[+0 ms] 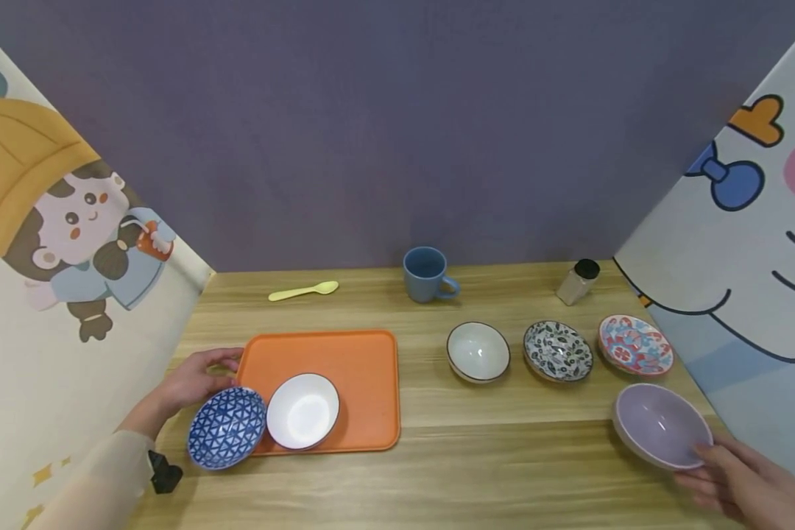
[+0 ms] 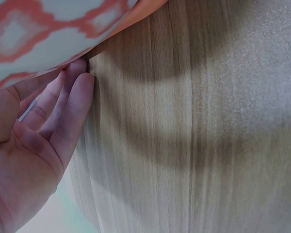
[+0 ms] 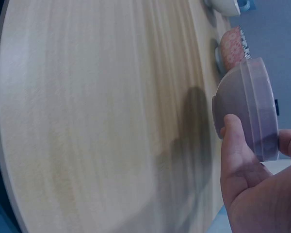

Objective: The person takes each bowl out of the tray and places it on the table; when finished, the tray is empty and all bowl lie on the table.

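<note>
The left hand rests by the tray's left edge with fingers loosely extended; I cannot tell whether it grips anything. Just on its near side, a patterned bowl, glossy blue-and-white triangles inside, overlaps the tray's near corner in view. The orange tray, smooth with rounded corners, spreads rightward from that hand and bears one plain white bowl. Beyond lies a yellow spoon.

Between the hands, farther out, stand a matte-looking blue mug, then a pale dark-rimmed bowl, a black floral bowl, a black-capped clear shaker and a red floral bowl. These three bowls are off the tray, on the wood-grained bench.

Well apart from the left, the right hand pinches the tilted, glossy lilac bowl between thumb and fingers, away from the tray.
</note>
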`<state>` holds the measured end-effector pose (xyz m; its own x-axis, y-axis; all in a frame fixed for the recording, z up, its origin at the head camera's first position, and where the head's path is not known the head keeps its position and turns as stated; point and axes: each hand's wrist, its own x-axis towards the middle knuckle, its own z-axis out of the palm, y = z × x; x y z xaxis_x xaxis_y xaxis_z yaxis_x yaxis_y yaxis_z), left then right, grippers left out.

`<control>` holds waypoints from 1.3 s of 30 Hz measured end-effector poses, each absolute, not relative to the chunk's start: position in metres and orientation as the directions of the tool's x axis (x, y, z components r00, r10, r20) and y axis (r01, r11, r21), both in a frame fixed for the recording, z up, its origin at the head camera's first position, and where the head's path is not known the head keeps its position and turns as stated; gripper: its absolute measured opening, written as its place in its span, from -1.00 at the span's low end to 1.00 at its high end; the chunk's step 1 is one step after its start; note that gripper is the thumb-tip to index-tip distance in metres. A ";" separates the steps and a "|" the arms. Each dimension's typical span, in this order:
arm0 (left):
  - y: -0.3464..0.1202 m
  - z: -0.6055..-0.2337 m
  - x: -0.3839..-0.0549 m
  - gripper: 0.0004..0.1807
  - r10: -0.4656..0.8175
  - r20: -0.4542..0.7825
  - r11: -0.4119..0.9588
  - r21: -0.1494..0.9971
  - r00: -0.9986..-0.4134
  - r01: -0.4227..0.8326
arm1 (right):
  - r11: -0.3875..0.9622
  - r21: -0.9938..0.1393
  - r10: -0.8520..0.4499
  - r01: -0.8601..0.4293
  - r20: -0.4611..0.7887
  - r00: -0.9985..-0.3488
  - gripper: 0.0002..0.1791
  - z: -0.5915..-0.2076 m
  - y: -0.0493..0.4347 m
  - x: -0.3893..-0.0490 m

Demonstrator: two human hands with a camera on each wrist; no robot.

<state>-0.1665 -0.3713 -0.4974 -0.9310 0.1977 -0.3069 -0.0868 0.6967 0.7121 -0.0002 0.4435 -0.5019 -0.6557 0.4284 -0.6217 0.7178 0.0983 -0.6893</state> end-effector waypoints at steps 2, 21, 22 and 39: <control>-0.372 -0.499 -0.166 -0.36 0.200 -0.305 0.695 0.714 -0.931 -0.085 | 0.081 -0.675 0.462 0.733 -0.626 -0.628 0.00 -0.510 0.448 0.001; -0.374 -0.502 -0.169 -0.36 0.204 -0.287 0.719 0.693 -0.936 -0.056 | -0.055 -0.680 0.533 0.731 -0.639 -0.555 -0.18 -0.539 0.460 0.002; -0.374 -0.502 -0.169 -0.36 0.203 -0.288 0.720 0.692 -0.936 -0.057 | -0.055 -0.684 0.532 0.727 -0.636 -0.558 -0.18 -0.539 0.460 0.002; -0.373 -0.500 -0.168 -0.33 0.211 -0.315 0.687 0.721 -0.925 -0.090 | 0.047 -0.657 0.388 0.752 -0.682 -0.620 0.24 -0.533 0.480 0.006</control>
